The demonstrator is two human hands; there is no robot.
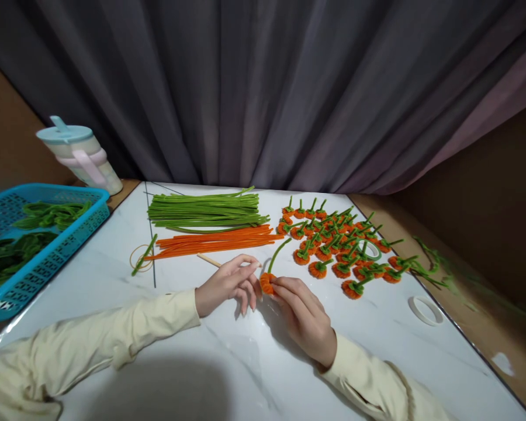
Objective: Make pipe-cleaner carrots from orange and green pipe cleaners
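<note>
My right hand (304,318) pinches a small orange chenille pumpkin (267,284) between thumb and fingers. A long green chenille stem (279,254) rises from the pumpkin, curving to the upper right. Just left of it, my left hand (232,285) hovers with fingers loosely apart, close to the pumpkin's side; I see nothing held in it. A thin wooden stick (208,260) shows behind the left hand, its other end hidden. Beyond the hands lie a bundle of orange chenille stems (214,241) and a bundle of green chenille stems (204,210).
Several finished orange pumpkins with green stems (319,268) stand at right, around a tape roll (369,250). A white ring of tape (425,310) lies nearer the edge. At left are a blue basket (48,275) with green pieces, a tumbler (87,158) and a rubber band (141,258).
</note>
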